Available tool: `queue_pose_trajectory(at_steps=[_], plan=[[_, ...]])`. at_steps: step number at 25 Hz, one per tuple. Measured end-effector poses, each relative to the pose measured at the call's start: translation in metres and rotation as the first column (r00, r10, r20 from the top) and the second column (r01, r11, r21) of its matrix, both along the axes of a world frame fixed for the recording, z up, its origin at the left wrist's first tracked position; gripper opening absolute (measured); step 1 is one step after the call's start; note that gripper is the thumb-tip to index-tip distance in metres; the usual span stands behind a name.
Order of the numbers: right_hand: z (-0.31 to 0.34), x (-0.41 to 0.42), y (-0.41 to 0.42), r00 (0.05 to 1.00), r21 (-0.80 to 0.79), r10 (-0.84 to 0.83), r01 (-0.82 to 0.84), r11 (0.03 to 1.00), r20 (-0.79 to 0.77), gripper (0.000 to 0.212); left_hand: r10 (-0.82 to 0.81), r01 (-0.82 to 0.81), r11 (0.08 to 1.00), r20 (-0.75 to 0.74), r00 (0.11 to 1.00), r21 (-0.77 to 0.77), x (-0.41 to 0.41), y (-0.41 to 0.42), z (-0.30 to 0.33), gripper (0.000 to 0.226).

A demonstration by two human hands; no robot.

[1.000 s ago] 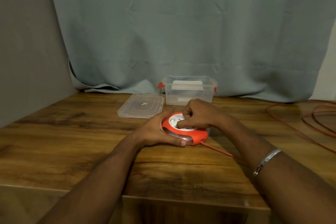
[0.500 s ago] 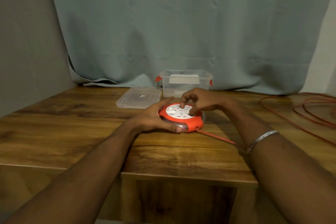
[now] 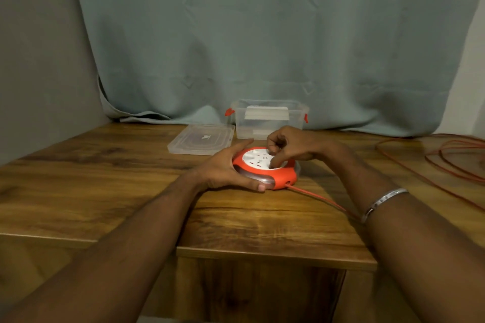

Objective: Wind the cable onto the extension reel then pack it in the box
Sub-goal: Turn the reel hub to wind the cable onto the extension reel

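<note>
Two hands on the reel right now, that's what I'm getting off the head cam. So the round orange extension reel with the white socket face (image 3: 265, 168) is lying flat on the brown wood-grain table (image 3: 105, 186), roughly mid-table and just in front of the box. My left hand (image 3: 225, 169) is wrapped around its left edge, thumb along the near rim and fingers reaching over the far side, so that one's clamped on the reel body. My right hand (image 3: 291, 145) sits on top with the fingers curled down onto the white face; one fingertip looks tucked into the face near its right side, but I honestly can't tell whether it's gripping a knob or just pressing.

The thin orange cable (image 3: 315, 195) comes out of a hole in the reel's near-right side, runs across the table under my right forearm, and the rest of it lies in loose loops at the far right of the table, well apart from the reel. A silver bangle (image 3: 383, 200) sits on my right wrist.

Behind the reel stands the clear plastic storage box with red side clips (image 3: 267, 120), open on top, with something pale inside that I can't make out. Its clear flat lid (image 3: 202, 139) lies on the table just left of it. Grey-green curtain (image 3: 262, 34) hangs behind it all.
</note>
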State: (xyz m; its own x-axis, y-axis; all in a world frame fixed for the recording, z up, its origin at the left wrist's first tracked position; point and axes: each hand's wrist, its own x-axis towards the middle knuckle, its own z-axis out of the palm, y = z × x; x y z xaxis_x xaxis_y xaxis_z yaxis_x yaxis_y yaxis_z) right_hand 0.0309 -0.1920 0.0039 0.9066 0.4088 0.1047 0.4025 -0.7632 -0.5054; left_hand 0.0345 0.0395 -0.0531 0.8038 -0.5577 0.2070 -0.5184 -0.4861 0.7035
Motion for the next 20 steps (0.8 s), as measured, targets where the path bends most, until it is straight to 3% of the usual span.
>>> queue_pose_trajectory(at_steps=[5,9,13,16,19,20], plan=[[0.0,-0.006,0.011,0.996,-0.11,-0.066,0.071,0.991,0.057,0.026,-0.025,0.025,1.0,-0.005,1.0,-0.006,0.0,0.001,0.001,0.124],[0.001,-0.013,0.022,0.981,-0.191,-0.125,0.153,0.97,0.148,0.041,-0.072,0.07,0.995,-0.023,0.997,-0.069,-0.004,0.0,0.002,0.097],[0.0,-0.016,0.036,0.942,-0.283,-0.155,0.243,0.928,0.298,0.046,-0.088,0.084,0.993,-0.043,0.995,-0.078,-0.004,0.0,0.004,0.097],[0.003,-0.014,0.035,0.94,-0.235,-0.144,0.222,0.946,0.309,0.041,-0.091,0.088,0.993,-0.038,0.995,-0.073,-0.003,0.0,0.003,0.095],[0.008,-0.012,0.019,0.972,-0.085,-0.053,0.074,0.994,0.231,0.015,-0.069,0.068,0.996,-0.017,0.997,-0.057,-0.002,0.001,0.002,0.115],[0.009,-0.012,0.012,0.981,-0.054,-0.028,0.04,0.998,0.193,0.02,-0.064,0.063,0.997,-0.016,0.998,-0.049,-0.002,0.001,0.002,0.119]])
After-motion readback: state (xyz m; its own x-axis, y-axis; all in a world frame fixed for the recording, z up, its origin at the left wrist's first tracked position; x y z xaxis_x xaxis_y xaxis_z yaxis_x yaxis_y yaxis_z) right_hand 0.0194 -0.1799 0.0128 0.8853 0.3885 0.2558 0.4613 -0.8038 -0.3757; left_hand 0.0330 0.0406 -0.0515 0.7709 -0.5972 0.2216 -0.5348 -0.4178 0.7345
